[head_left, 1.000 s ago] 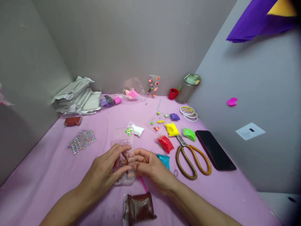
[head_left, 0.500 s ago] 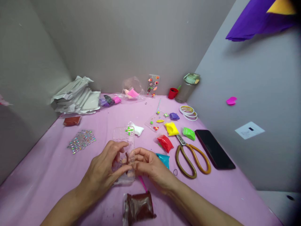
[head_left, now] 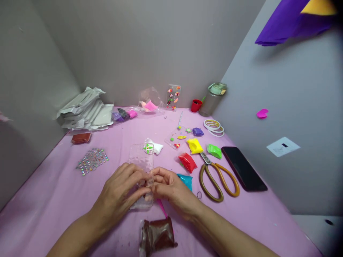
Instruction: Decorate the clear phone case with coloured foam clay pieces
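Note:
A clear phone case (head_left: 141,159) lies in front of me, with a green and white clay flower (head_left: 148,148) near its top right corner. My right hand (head_left: 166,185) grips the case's right edge, fingers closed. Over the lower half of the case, my left hand (head_left: 125,187) bends its fingers and thumb together around a small brown clay strip, now mostly hidden under the fingertips. A pink stick tool (head_left: 162,208) lies below my right hand. Nearer to me is a packet of brown clay (head_left: 159,235).
Right of my hands lie red (head_left: 187,162), yellow (head_left: 194,146) and blue (head_left: 185,181) clay packets, scissors (head_left: 219,180) and a black phone (head_left: 243,168). A second decorated case (head_left: 175,137) lies farther back. Rhinestones (head_left: 92,161) are at left; a bottle (head_left: 213,100) stands behind.
My left fingers have come down and closer together over the brown strip, covering it. My right hand keeps its grip on the case. The view has shifted slightly.

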Demonstrator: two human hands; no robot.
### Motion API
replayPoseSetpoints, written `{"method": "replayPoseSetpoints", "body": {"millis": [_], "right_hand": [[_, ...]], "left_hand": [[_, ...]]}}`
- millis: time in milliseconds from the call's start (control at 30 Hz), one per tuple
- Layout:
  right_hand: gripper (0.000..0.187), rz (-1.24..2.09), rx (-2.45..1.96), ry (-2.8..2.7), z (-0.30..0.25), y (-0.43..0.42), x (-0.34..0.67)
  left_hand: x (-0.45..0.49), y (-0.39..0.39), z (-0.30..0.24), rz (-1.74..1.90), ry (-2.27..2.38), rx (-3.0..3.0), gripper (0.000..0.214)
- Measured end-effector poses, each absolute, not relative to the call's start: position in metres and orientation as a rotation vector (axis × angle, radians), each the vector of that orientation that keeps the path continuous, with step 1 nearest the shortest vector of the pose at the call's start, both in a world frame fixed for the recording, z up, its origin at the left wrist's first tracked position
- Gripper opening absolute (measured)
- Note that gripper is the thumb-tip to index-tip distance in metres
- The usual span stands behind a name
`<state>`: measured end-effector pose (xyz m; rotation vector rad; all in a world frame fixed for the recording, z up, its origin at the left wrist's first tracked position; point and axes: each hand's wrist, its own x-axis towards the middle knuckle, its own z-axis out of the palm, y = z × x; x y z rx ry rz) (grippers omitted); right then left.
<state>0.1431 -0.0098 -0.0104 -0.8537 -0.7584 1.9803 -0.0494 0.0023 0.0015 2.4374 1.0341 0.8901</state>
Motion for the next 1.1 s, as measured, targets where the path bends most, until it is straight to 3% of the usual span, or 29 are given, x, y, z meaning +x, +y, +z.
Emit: {"method": "replayPoseSetpoints", "body": {"millis": [1100], "right_hand": [[0.034, 1.940, -0.785, -0.696, -0.017, -0.008, 0.141]], "left_hand": [[-0.047, 0.000, -0.002, 0.953, 0.957, 2.436, 0.030]]}}
